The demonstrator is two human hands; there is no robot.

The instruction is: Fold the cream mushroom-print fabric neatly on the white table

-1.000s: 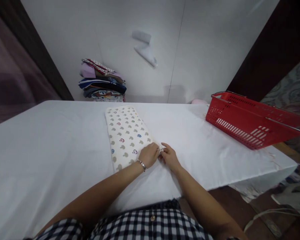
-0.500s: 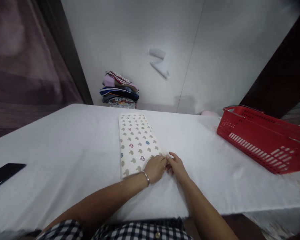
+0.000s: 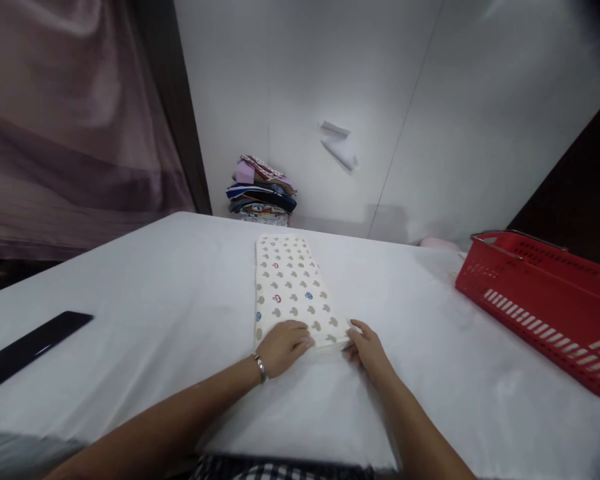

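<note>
A cream cloth [image 3: 293, 283] printed with small mushrooms lies folded into a long strip on the white-covered table. At its near edge my left hand [image 3: 283, 347], with a silver bracelet on the wrist, has its fingers curled over the cloth and its thumb along the edge. My right hand [image 3: 367, 350] pinches the near right corner between thumb and fingers. The undersides of both hands are hidden, and the cloth's layers show along the near edge between them.
A red plastic basket [image 3: 545, 307] stands at the right of the table [image 3: 180, 280]. On the left lies a black flat object [image 3: 35, 350], possibly a phone. A stack of folded clothes [image 3: 263, 193] sits beyond the far edge, against the white wall. A mauve curtain [image 3: 75, 133] hangs at left.
My left hand has slid left along the cloth's near edge, away from my right hand, which stays at the corner. The whole view has shifted, with everything appearing further right.
</note>
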